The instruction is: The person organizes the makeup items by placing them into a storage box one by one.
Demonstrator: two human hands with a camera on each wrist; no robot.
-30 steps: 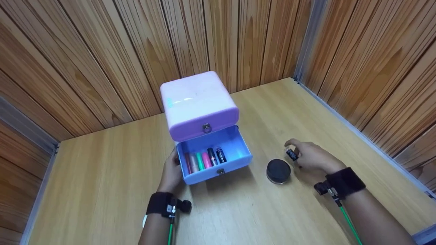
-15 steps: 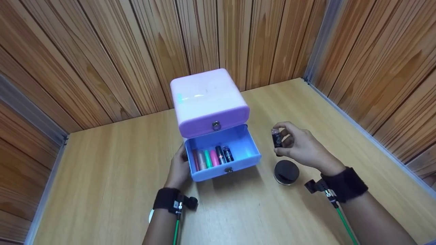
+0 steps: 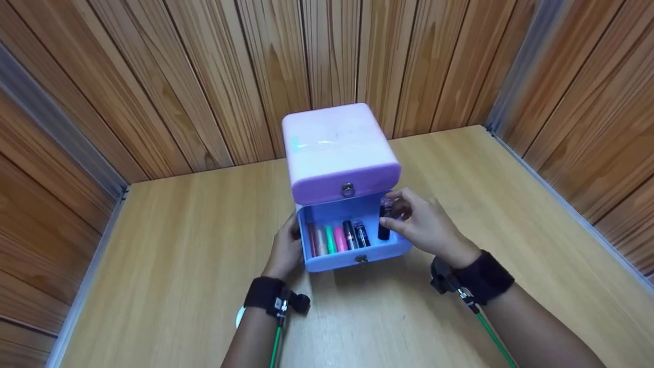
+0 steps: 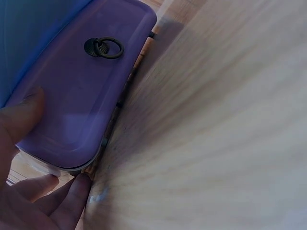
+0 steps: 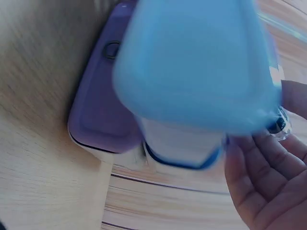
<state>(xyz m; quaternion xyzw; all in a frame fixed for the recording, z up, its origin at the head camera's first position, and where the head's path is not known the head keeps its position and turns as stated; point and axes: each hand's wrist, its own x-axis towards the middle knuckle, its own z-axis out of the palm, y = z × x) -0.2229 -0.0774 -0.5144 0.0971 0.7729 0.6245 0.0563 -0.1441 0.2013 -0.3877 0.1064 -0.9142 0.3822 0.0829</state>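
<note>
1. Right hand (image 3: 429,225) is mostly closed, thumb and fingers pinching a black tube (image 3: 384,231) pretty much upright at the 3 o'clock end of the open blue drawer (image 3: 332,262). Can't tell if the tube touches the drawer floor.
2. Left hand (image 3: 283,250) is at 8 o'clock of that drawer, half-curled and gripping the drawer box (image 3: 340,138): thumb on the lower purple front (image 4: 72,100), fingers round the side.
3. Row of six tubes (image 3: 341,238) lies inside, toward 9 o'clock, green and pink in the middle.
4. Box sits on a wooden table (image 3: 179,255).
</note>
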